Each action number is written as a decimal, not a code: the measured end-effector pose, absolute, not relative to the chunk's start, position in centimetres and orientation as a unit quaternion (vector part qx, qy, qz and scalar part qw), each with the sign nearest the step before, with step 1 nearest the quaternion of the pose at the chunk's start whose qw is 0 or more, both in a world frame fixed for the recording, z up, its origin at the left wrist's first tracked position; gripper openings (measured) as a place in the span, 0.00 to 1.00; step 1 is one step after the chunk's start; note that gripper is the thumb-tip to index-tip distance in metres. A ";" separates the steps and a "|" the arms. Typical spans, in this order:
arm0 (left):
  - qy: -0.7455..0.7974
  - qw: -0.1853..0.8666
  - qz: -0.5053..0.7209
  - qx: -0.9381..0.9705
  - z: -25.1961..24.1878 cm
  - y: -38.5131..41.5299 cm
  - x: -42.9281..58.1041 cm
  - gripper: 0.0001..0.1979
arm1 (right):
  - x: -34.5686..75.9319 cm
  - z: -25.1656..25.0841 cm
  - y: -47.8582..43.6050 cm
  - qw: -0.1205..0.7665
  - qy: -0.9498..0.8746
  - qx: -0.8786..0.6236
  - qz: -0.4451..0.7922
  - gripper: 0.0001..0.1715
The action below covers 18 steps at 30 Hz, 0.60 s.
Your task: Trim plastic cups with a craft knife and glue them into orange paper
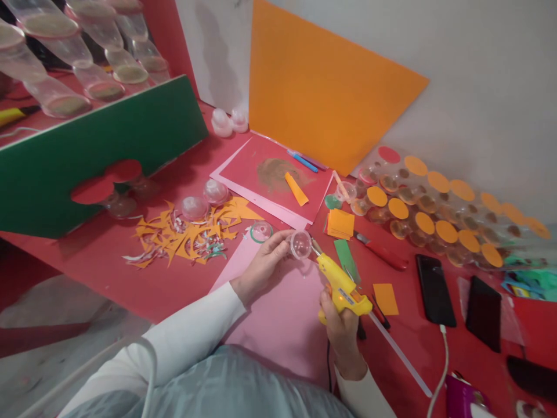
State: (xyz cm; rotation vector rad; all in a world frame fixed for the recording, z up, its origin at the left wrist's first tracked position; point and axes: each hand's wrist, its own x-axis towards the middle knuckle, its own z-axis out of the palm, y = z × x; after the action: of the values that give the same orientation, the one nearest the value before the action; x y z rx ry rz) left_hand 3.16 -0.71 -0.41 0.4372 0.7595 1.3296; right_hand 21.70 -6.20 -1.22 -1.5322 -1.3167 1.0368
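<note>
Red covers the tabletop (pixel 183 284) that we look down on. At its far edge an orange sheet (pixel 322 87) leans against the wall, and towards the left edge a green board (pixel 113 133) stands upright. Pink paper (pixel 270 325) runs in from the near edge, below the hands. Along the far right edge we see rows of clear cups with orange discs (pixel 446 231) on top. Near the middle of the far edge lies a red sheet (pixel 243 165) with a brown patch on it, and nearer the left edge there is a heap of paper scraps (pixel 187 235).

Closer to the near edge, we see a yellow glue gun (pixel 342 284) in the right hand (pixel 342 325), whose fingers are wrapped round its handle; a pale glue stick (pixel 400 351) trails from its back towards the near right corner. The left hand (pixel 270 255) pinches a small clear cup (pixel 301 245) between thumb and fingers, above the pink paper. The nozzle points at the cup's right side; we cannot tell whether they touch. Towards the right edge a black phone (pixel 435 290) has a white cable plugged in. Small orange squares (pixel 340 223) are stacked beyond the gun.
</note>
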 end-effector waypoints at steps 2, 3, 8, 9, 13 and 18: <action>0.340 0.701 0.594 0.198 -0.5 -0.8 3.2 0.23 | 21.7 -1.5 -6.3 0.425 -0.523 -0.612 0.415 0.26; 0.341 0.702 0.594 0.198 -0.5 -0.8 3.2 0.23 | 21.8 -1.7 -6.4 0.425 -0.521 -0.613 0.415 0.26; 0.329 0.711 0.588 0.202 -0.4 -0.8 3.2 0.23 | 22.0 -2.7 -6.7 0.432 -0.519 -0.619 0.402 0.24; 0.322 0.716 0.585 0.203 -0.4 -0.8 3.2 0.23 | 22.1 -2.9 -6.7 0.434 -0.520 -0.619 0.397 0.24; 0.301 0.729 0.579 0.204 -0.2 -0.8 3.1 0.23 | 22.0 -2.9 -6.7 0.440 -0.517 -0.622 0.391 0.25; 0.301 0.727 0.577 0.218 0.2 -0.8 3.2 0.23 | 21.7 -2.3 -6.6 0.439 -0.481 -0.620 0.438 0.19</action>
State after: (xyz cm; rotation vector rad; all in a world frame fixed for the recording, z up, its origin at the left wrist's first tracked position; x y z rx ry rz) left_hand 3.21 -0.82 0.16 0.4798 0.6629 1.2726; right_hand 21.66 -6.56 -2.25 -1.5399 -1.1941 1.0879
